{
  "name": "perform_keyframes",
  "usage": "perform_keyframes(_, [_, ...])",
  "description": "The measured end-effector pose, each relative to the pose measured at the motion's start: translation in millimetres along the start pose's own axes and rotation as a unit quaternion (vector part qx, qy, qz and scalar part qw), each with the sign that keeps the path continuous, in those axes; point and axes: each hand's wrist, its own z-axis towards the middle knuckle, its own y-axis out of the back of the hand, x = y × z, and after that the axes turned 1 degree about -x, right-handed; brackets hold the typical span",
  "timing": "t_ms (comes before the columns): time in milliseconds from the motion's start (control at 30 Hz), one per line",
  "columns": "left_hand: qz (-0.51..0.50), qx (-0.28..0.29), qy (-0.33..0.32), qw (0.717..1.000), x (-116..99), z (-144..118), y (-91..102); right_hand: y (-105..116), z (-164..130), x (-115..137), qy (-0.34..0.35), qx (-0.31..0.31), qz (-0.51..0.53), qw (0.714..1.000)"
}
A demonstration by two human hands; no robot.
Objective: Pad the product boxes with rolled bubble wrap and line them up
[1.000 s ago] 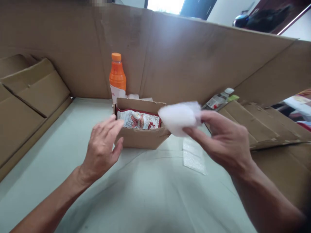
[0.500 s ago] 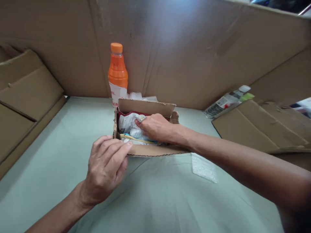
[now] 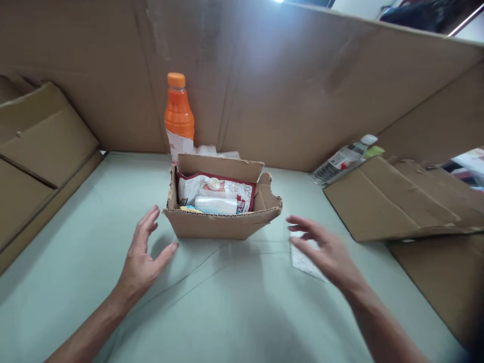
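A small cardboard box point(image 3: 209, 227) stands with its top uncovered in the middle of the green cloth point(image 3: 234, 302). Inside it lie a white and dark red printed packet point(image 3: 200, 185) and a roll in clear bubble wrap point(image 3: 216, 205); a bit of yellow and blue shows at the front left. My left hand point(image 3: 145, 252) is just off the box's left side, fingers apart, holding nothing. Beyond the right side, my right hand point(image 3: 317, 247) hovers over a flat bubble wrap piece point(image 3: 304, 262), slightly blurred, its fingers spread and empty.
An orange drink bottle point(image 3: 179, 116) stands behind the box, beside some clear plastic wrap point(image 3: 223, 153). A clear bottle point(image 3: 342, 159) leans by a cardboard box point(image 3: 393, 201) at right. Another cardboard box point(image 3: 45, 136) is at left. A tall cardboard panel point(image 3: 283, 85) closes the back.
My right hand has come out of the box and moved right. My left hand has let go of the front flap, which now stands up, and drawn back left.
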Motion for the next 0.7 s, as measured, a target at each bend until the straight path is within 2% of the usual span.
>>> perform_keyframes(67, [-0.068,0.017,0.041,0.997,1.7,9.6,-16.2,-36.4,0.2,3.6,0.018,0.048,0.024,0.998])
perform_keyframes(167, [-0.144,0.019,0.09,0.985,-11.9,29.5,-43.2,-71.1,15.3,20.5,0.01,0.044,0.039,0.998])
perform_keyframes(267, [-0.132,0.004,0.082,0.988,-33.2,28.5,-63.1,-68.5,17.0,19.6,-0.039,0.022,0.046,0.998])
perform_keyframes(367, [-0.107,0.022,0.069,0.992,-44.5,-7.3,-69.8,-50.2,0.6,1.5,-0.056,0.018,0.074,0.996])
perform_keyframes(467, [-0.083,0.011,0.08,0.993,-39.5,-57.3,-57.4,-50.6,-5.8,-3.5,-0.042,0.048,0.107,0.992])
perform_keyframes(533, [-0.059,-0.032,0.096,0.993,-28.9,-81.7,-38.4,-70.5,8.6,10.4,0.004,0.092,0.145,0.985])
perform_keyframes(600, [-0.042,-0.076,0.117,0.989,-14.9,-91.4,-15.7,-105.7,37.0,37.1,0.068,0.136,0.186,0.971])
perform_keyframes(667, [-0.033,-0.117,0.124,0.985,1.5,-85.4,5.2,-151.8,69.8,70.3,0.124,0.158,0.216,0.955])
perform_keyframes(700, [-0.029,-0.136,0.123,0.983,10.6,-77.7,13.7,-177.1,84.3,86.8,0.139,0.146,0.222,0.954])
